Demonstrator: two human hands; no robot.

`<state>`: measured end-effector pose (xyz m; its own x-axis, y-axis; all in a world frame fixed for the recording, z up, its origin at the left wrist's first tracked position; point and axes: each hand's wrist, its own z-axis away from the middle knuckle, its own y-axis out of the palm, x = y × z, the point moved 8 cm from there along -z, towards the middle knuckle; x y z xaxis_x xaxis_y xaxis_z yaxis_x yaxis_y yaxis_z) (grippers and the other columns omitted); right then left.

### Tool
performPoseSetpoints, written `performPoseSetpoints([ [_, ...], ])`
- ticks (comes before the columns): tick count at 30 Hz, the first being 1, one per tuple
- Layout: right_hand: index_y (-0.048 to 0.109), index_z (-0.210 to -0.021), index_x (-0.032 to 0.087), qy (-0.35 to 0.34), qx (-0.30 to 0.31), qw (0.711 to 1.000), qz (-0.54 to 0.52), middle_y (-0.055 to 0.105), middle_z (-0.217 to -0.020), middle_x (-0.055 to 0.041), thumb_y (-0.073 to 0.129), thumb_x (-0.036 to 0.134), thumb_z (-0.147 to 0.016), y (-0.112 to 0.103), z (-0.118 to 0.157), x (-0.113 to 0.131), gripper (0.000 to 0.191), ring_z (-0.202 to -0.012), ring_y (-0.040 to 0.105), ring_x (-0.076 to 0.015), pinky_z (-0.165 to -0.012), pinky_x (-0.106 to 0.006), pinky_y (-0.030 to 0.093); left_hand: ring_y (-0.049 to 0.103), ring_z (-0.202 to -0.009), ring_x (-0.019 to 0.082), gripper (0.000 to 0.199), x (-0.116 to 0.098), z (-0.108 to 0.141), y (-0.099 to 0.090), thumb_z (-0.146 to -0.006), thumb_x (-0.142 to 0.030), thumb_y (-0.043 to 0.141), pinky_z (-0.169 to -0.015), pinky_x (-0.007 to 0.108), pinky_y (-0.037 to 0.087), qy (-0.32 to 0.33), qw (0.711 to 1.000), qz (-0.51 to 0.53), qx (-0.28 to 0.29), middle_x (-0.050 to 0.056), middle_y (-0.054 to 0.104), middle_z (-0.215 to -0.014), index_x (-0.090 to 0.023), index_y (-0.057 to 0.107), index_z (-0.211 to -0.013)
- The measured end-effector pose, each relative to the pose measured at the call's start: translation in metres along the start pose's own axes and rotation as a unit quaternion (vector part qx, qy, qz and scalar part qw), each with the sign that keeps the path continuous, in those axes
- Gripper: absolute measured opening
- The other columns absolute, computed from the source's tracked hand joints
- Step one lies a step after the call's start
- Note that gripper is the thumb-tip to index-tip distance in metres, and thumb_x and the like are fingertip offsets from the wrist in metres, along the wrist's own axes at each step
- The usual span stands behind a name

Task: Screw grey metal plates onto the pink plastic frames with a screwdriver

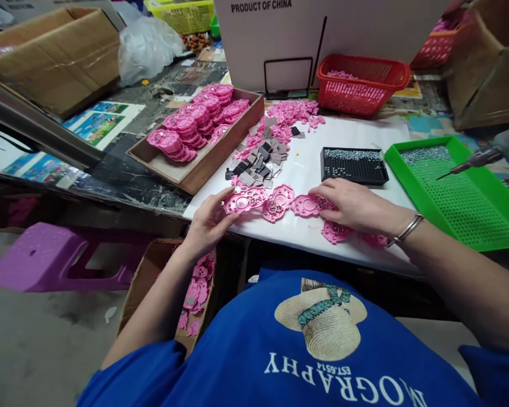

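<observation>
My left hand point(212, 217) grips the left end of a pink plastic piece point(246, 199) at the front of the white board point(292, 233). My right hand point(343, 204) has its fingers around another pink piece point(304, 206). Between them lies a third pink piece point(277, 202), with small round metal parts on it. More pink pieces point(335, 232) lie under and beside my right hand. Just behind the row sits a pile of grey and black flat squares point(261, 164), with a heap of small pink parts point(290, 113) farther back.
A tray point(220, 161) of stacked pink pieces stands left. A black screw holder point(354, 176), a green tray point(462, 195) and a hanging screwdriver point(477, 160) are right. A red basket point(362, 85) stands behind. Below left are a box point(148, 271) and a purple stool point(46, 257).
</observation>
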<state>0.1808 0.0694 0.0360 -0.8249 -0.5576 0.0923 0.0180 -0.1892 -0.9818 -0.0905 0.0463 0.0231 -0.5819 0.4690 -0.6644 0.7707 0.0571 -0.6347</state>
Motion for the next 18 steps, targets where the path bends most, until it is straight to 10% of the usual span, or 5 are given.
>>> performPoseSetpoints([
  [10, 0.066, -0.107, 0.014, 0.145, -0.062, 0.975, 0.159, 0.069, -0.091, -0.0157, 0.035, 0.054, -0.097, -0.022, 0.024, 0.004, 0.052, -0.084, 0.064, -0.0288, -0.064, -0.034, 0.036, 0.062, -0.113, 0.024, 0.051, 0.004, 0.016, -0.021, -0.091, -0.038, 0.064, -0.102, 0.041, 0.049, -0.005, 0.998, -0.063, 0.005, 0.011, 0.064, -0.127, -0.021, 0.052, -0.138],
  [18, 0.062, -0.104, 0.014, 0.117, -0.023, 0.984, 0.136, 0.072, -0.087, -0.0168, 0.041, 0.063, -0.093, -0.004, 0.008, 0.043, 0.055, -0.079, 0.068, -0.0297, -0.059, -0.032, 0.03, 0.061, -0.113, 0.023, 0.046, 0.004, 0.015, -0.025, -0.094, -0.035, 0.059, -0.101, 0.041, 0.048, 0.021, 0.994, -0.099, 0.038, 0.009, 0.063, -0.127, -0.022, 0.051, -0.137],
])
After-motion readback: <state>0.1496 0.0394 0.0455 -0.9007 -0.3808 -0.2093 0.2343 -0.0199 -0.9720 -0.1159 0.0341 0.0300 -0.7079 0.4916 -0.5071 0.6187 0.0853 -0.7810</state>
